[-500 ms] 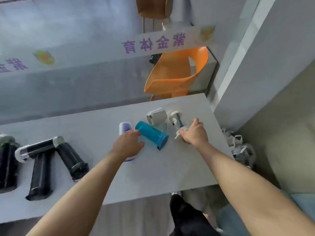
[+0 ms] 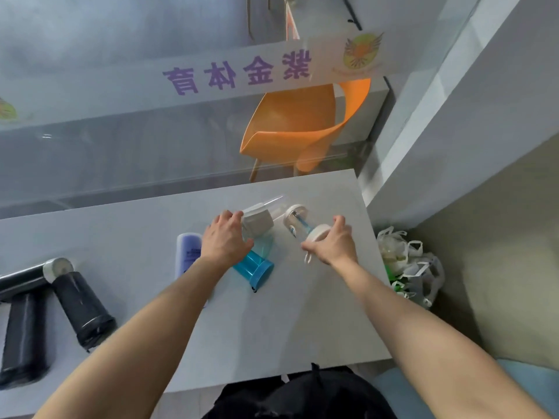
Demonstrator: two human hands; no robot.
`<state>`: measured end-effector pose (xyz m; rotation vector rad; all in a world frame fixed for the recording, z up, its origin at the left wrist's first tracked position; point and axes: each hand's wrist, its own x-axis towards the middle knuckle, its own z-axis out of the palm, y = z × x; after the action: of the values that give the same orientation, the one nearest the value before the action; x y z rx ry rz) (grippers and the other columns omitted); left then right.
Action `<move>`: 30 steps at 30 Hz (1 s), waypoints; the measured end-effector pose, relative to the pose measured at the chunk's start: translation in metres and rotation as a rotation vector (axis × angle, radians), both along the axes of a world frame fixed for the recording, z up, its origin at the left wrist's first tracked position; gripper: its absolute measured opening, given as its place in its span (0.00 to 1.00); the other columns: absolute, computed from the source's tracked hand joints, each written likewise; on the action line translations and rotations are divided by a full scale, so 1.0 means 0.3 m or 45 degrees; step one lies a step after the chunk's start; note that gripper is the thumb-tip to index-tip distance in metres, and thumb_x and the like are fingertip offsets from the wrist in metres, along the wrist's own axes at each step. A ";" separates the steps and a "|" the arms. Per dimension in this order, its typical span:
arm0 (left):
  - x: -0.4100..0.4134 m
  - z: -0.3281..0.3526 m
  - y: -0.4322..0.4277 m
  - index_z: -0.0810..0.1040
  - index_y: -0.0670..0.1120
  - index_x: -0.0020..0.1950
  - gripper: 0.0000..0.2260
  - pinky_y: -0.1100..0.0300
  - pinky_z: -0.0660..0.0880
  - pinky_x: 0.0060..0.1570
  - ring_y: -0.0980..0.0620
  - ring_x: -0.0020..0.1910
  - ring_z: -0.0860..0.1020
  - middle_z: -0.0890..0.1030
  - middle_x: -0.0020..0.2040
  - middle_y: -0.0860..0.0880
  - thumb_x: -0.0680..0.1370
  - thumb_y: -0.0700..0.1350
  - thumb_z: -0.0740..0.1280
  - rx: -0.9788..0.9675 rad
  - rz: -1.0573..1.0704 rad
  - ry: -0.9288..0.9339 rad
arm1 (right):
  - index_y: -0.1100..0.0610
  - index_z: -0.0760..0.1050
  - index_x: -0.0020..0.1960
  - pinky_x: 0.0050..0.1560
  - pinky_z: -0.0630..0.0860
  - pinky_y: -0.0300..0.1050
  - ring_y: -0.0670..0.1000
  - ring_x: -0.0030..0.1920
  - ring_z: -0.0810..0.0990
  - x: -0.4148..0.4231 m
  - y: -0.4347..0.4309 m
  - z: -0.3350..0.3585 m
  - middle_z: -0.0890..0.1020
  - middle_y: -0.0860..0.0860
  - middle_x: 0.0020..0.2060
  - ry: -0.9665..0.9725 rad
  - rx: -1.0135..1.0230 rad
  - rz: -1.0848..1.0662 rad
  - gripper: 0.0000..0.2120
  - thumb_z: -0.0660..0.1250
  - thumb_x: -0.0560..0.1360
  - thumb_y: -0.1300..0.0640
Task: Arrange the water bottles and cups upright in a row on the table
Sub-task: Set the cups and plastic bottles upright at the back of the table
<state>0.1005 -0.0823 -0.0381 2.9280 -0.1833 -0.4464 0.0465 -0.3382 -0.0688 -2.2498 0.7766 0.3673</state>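
Note:
On the grey table point(image 2: 290, 322) a clear bottle with a white lid point(image 2: 298, 222) is tilted, and my right hand point(image 2: 334, 241) grips its lid end. My left hand point(image 2: 225, 237) reaches with spread fingers to a clear bottle with a grey-white cap point(image 2: 257, 219) lying behind a blue cup point(image 2: 252, 267), which lies on its side. Fingertips are at the cap; a grip is not visible. A purple bottle point(image 2: 188, 251) lies left of my left wrist. Several black bottles point(image 2: 81, 309) lie at the table's left.
A glass partition with purple lettering point(image 2: 239, 74) runs along the table's far edge, with an orange chair point(image 2: 302, 125) behind it. White plastic bags point(image 2: 408, 264) sit on the floor right of the table. A white wall point(image 2: 484, 116) is close on the right.
My left hand left the purple bottle and moved up and right to the grey-capped bottle. My right hand now holds the white-lidded bottle, which has tilted up off the table.

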 end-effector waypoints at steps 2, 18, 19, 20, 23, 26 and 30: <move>0.037 -0.018 -0.037 0.66 0.51 0.82 0.37 0.45 0.77 0.68 0.42 0.68 0.75 0.73 0.71 0.45 0.76 0.59 0.74 0.020 -0.002 -0.003 | 0.59 0.62 0.77 0.63 0.77 0.52 0.63 0.65 0.80 0.033 -0.050 0.031 0.72 0.59 0.70 -0.190 -0.051 -0.060 0.54 0.87 0.62 0.44; 0.205 -0.132 -0.075 0.72 0.54 0.70 0.37 0.48 0.83 0.56 0.49 0.54 0.77 0.79 0.60 0.50 0.66 0.64 0.82 -0.056 0.006 0.058 | 0.54 0.71 0.67 0.57 0.83 0.55 0.61 0.59 0.79 0.372 -0.306 0.079 0.72 0.55 0.63 -0.464 -0.340 0.269 0.33 0.79 0.66 0.57; 0.212 -0.121 -0.079 0.73 0.54 0.70 0.38 0.47 0.83 0.56 0.49 0.55 0.76 0.78 0.61 0.50 0.66 0.63 0.83 -0.088 -0.014 0.012 | 0.52 0.70 0.73 0.59 0.82 0.54 0.60 0.59 0.79 0.375 -0.317 0.081 0.72 0.55 0.64 -0.460 -0.289 0.250 0.38 0.80 0.66 0.57; 0.221 -0.101 -0.089 0.74 0.53 0.71 0.38 0.47 0.82 0.56 0.49 0.56 0.75 0.78 0.62 0.49 0.66 0.62 0.83 -0.118 -0.037 -0.039 | 0.51 0.65 0.79 0.63 0.80 0.53 0.60 0.62 0.78 0.374 -0.329 0.083 0.72 0.56 0.66 -0.452 -0.241 0.248 0.45 0.80 0.67 0.56; 0.263 -0.029 -0.145 0.75 0.50 0.73 0.39 0.47 0.81 0.55 0.47 0.61 0.73 0.78 0.65 0.48 0.66 0.59 0.85 -0.213 -0.089 -0.174 | 0.54 0.48 0.87 0.70 0.74 0.48 0.56 0.68 0.76 0.353 -0.358 0.069 0.71 0.57 0.72 -0.480 -0.125 0.204 0.60 0.83 0.67 0.51; 0.299 0.039 -0.228 0.73 0.49 0.75 0.41 0.44 0.81 0.56 0.44 0.66 0.71 0.78 0.68 0.48 0.66 0.54 0.85 -0.279 -0.158 -0.230 | 0.58 0.61 0.81 0.69 0.78 0.53 0.58 0.67 0.77 0.322 -0.354 0.039 0.70 0.57 0.69 -0.519 -0.169 0.099 0.55 0.86 0.64 0.43; 0.313 0.077 -0.324 0.70 0.46 0.77 0.43 0.44 0.81 0.59 0.44 0.70 0.71 0.76 0.71 0.46 0.66 0.49 0.85 -0.272 -0.308 -0.222 | 0.53 0.67 0.78 0.69 0.77 0.54 0.58 0.68 0.76 0.304 -0.355 0.031 0.74 0.55 0.68 -0.526 -0.171 0.085 0.47 0.84 0.66 0.41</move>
<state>0.1945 -0.1795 -0.0151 2.7407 -0.5757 -0.1884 0.1378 -0.4446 -0.0596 -2.3691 0.5206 -0.1245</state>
